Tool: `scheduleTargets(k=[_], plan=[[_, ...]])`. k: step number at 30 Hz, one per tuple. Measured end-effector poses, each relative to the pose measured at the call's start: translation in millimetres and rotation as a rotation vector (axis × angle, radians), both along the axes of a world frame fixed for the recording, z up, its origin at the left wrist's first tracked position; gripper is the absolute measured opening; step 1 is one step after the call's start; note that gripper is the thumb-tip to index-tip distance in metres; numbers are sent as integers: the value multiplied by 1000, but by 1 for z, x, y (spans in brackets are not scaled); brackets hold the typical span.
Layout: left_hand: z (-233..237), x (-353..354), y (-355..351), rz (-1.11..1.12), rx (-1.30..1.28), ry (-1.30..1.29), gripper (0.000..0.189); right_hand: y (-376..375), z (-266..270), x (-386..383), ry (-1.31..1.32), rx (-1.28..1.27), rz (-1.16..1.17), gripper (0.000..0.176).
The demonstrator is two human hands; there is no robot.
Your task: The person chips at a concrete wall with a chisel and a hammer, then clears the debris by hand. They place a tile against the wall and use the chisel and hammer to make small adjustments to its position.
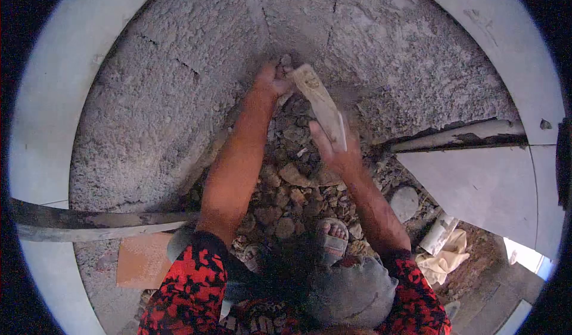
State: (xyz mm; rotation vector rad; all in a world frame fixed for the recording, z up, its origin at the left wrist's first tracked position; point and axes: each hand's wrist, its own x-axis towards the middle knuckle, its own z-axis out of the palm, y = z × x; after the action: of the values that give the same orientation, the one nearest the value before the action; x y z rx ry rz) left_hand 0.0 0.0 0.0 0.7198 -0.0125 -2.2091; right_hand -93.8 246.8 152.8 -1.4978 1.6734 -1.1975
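rough grey concrete wall (179,96) fills the far side of the scene, cracked in places, with smooth pale plaster curving round it on the left and right. at its foot lies a heap of brown and grey rubble (292,186). the right hand (333,150) is clamped on the near end of a pale flat piece (322,105), which slants up and away to the left, its far tip against the wall above the rubble. the left hand (271,81) is at that far tip, fingers bent down beside it; i cannot tell whether it grips the piece or only touches it. near the rubble a sandalled foot (330,236) shows. to the right are a round stone (404,202), a dirty pipe (459,135) along a white panel (476,186), and a crumpled cloth (444,257). on the near left a grey bar (89,225) lies above a brown tile (143,260).
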Motion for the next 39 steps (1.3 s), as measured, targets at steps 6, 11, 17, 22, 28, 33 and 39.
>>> scheduleTargets(k=[6,11,17,22,28,33,39], plan=[[-22,0,0,-183,-727,-502,30,-67,-32,-10,333,201,7,36],[-36,7,-22,-5,-252,-61,26,-53,-13,0,228,-66,-50,37],[17,-7,2,57,-83,20,24,-69,0,-8,302,122,-2,33],[35,17,28,146,-187,-164,28,-60,-17,4,98,-186,-91,48],[64,1,32,152,-235,-332,25,-58,25,-6,311,159,-66,51],[35,-4,10,122,-125,-168,21,-74,-8,-7,-377,69,-180,45],[56,6,37,81,-469,-167,26,-57,35,-2,107,220,-107,39]])
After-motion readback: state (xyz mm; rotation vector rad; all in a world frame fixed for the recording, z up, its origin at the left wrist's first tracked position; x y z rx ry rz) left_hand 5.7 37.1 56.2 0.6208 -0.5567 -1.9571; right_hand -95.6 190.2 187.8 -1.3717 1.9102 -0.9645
